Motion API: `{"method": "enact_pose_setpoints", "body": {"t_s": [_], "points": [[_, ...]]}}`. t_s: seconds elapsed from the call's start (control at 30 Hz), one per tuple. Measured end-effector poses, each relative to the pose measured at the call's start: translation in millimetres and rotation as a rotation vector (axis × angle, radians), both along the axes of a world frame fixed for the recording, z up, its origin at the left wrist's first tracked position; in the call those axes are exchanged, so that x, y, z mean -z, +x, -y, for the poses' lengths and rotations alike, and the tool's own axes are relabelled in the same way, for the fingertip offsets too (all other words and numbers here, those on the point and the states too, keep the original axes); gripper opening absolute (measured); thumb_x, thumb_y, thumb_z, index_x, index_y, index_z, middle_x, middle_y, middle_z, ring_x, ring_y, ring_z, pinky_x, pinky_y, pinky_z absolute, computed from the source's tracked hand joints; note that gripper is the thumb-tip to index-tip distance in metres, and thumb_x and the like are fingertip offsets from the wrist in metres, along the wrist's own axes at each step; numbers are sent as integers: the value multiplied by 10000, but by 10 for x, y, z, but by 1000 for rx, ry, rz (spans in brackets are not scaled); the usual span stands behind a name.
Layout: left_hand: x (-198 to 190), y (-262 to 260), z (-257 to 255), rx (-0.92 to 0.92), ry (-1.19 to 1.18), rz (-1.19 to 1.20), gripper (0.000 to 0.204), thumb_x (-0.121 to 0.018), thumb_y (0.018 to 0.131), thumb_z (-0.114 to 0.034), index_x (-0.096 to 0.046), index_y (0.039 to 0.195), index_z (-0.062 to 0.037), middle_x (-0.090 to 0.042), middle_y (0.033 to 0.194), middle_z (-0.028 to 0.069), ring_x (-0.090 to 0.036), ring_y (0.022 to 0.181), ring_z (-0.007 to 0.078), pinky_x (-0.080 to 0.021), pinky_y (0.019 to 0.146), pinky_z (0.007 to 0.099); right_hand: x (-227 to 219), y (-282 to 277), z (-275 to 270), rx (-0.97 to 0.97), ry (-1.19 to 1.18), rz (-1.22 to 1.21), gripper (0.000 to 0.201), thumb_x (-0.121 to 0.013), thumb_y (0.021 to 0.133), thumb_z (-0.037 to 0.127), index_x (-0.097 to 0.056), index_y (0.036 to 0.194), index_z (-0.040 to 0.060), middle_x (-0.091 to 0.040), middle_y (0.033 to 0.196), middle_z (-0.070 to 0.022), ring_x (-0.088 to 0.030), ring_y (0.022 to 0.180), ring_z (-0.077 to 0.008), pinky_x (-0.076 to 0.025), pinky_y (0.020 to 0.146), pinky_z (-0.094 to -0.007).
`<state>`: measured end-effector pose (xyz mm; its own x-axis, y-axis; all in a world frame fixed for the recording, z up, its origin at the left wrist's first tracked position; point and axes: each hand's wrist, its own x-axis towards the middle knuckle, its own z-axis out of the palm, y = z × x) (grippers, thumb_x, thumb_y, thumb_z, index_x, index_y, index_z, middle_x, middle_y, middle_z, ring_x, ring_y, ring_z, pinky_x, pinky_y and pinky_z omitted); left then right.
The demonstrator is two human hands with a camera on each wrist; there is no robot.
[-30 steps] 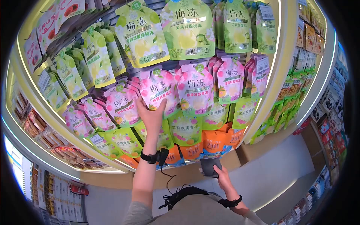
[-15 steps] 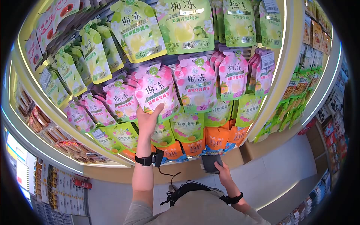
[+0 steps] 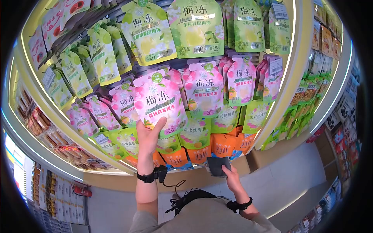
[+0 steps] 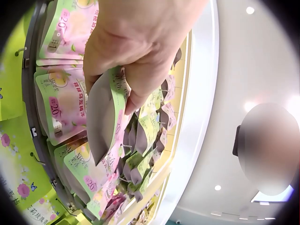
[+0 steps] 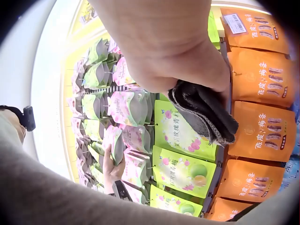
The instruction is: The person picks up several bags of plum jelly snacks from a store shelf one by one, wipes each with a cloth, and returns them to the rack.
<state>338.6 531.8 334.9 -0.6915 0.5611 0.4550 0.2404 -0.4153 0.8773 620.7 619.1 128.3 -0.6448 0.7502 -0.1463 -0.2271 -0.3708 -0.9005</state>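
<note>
My left hand (image 3: 149, 140) grips the bottom part of a pink and white pouch (image 3: 160, 99), its thumb across the front and fingers behind. The pouch stands out in front of the row of like pink pouches (image 3: 203, 87). In the left wrist view, the grey gusseted base of the gripped pouch (image 4: 102, 119) shows beneath the left hand (image 4: 136, 42). Low in front of the rack, my right hand (image 3: 234, 179) holds a folded dark grey cloth (image 3: 218, 167). The right wrist view shows the cloth (image 5: 201, 112) folded in layers, with the right fingers mostly hidden.
Green pouches (image 3: 149, 33) hang in the row above. Below the pink ones hang green pouches (image 3: 196, 136) and orange bags (image 3: 200, 153). A lit shelf upright (image 3: 289, 58) stands to the right, with more snack bags (image 3: 305, 93) beyond. A red fire extinguisher (image 3: 82, 190) stands far left.
The left hand has drawn the pink pouch down and outward from its row, and the pouch looks larger. The right hand still holds the cloth in about the same place.
</note>
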Motion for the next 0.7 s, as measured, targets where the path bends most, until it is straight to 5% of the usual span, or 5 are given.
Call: {"method": "enact_pose_setpoints", "body": {"t_s": [0.2, 0.33, 0.4, 0.57, 0.7], "points": [[347, 441, 322, -49, -53, 45, 289, -726, 844, -50, -624, 1104, 25, -687, 1034, 79, -632, 897, 115, -494, 805, 273, -452, 17, 113, 46, 126, -37, 344, -526, 973, 140, -532, 1260, -49, -607, 1219, -87, -559, 1114, -154, -408, 997, -307], [752, 882, 472, 37, -101, 122, 293, -701, 864, -46, -597, 1130, 18, -678, 1054, 71, -617, 928, 109, -486, 817, 266, -1213, -155, 195, 251, 1001, -147, 397, -477, 917, 41, -481, 1303, -52, -483, 1375, -224, -462, 1284, -327, -330, 1081, -430], [824, 1127, 468, 45, -214, 78, 299, -687, 870, -34, -573, 1141, 23, -672, 1050, 70, -608, 930, 106, -483, 818, 265, -1478, -318, 152, 344, 1437, -27, 495, -532, 843, 58, -471, 1327, -28, -461, 1416, -200, -409, 1328, -407, -337, 1079, -473], [1040, 1318, 600, -208, -218, -119, 456, -722, 807, -75, -518, 1198, 43, -644, 1094, 85, -607, 983, 140, -494, 842, 294, -1565, -609, 479, -13, 1611, 43, 530, -562, 786, 47, -515, 1314, 50, -445, 1461, -116, -395, 1352, -373, -318, 1087, -497], [1054, 1255, 769, -174, -103, 6, 502, -673, 825, -27, -452, 1274, 19, -616, 1162, 95, -604, 1010, 153, -489, 863, 289, -1221, -380, 455, -111, 1703, 59, 501, -559, 810, 122, -527, 1306, 53, -457, 1449, -92, -405, 1350, -324, -390, 1060, -453]]}}
